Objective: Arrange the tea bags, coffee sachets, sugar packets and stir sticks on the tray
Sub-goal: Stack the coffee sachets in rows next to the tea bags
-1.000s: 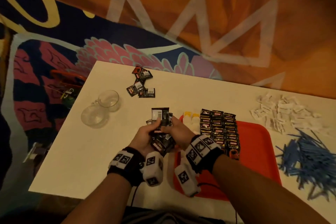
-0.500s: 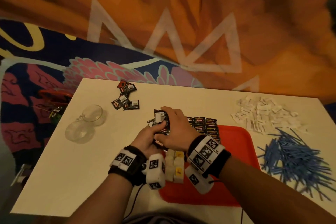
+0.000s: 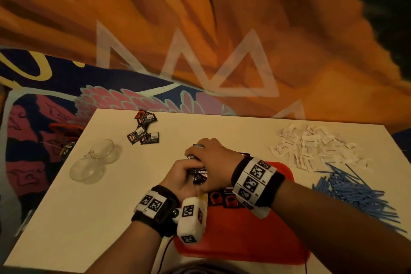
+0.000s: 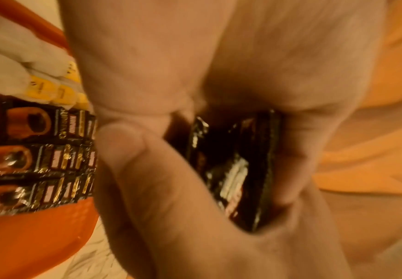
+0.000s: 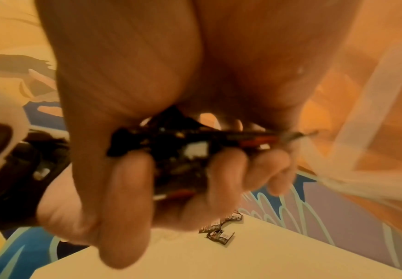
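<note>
**Sachet bundle carried over the tray**

The left hand [image 3: 181,177] and right hand [image 3: 214,162] both clasp a bundle of glossy black coffee sachets [image 3: 199,175]; since a second ago it has shifted over the red plastic tray [image 3: 240,236], beside the rows laid there; placing seems imminent.

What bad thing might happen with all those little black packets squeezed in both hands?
1. The coffee sachets, bunched loosely between the left hand and right hand, may slip out.
2. Setting them down might knock the neat rows on the red tray crooked.
</note>
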### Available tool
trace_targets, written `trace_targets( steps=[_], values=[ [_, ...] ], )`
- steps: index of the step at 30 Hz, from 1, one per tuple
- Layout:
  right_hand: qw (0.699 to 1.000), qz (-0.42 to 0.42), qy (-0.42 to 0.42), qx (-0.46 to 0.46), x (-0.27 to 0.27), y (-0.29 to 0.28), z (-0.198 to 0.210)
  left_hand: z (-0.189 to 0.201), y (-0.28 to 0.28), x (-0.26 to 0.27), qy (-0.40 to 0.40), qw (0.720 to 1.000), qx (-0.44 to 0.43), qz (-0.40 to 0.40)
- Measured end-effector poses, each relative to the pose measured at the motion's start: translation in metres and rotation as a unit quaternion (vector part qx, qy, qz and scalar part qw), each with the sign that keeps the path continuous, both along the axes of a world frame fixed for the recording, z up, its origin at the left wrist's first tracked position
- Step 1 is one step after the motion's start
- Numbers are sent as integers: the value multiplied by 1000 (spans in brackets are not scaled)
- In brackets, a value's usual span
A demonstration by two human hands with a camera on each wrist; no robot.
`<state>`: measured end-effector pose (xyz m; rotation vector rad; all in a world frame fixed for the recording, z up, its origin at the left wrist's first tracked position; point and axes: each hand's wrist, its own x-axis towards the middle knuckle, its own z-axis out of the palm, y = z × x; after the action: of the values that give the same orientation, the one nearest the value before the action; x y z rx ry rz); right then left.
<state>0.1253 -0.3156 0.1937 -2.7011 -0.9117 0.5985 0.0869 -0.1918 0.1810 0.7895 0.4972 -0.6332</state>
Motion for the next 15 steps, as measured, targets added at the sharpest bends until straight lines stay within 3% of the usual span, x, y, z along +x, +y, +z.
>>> trace_targets(
  steps=[4,8,12,15],
  values=[
    [998,24,-38,36,-6,-14,-4,-10,-10,-6,5,997,-54,46],
    [997,48,-16,66,-7,-25,4,-10,-26,-10,13,993,-75,86],
    [992,53,-35,106,-12,-28,13,-7,-30,-10,0,992,-55,113],
    [993,71,-69,63,-13,-33,14,-3,-34,-8,10,994,-34,100]
  ],
)
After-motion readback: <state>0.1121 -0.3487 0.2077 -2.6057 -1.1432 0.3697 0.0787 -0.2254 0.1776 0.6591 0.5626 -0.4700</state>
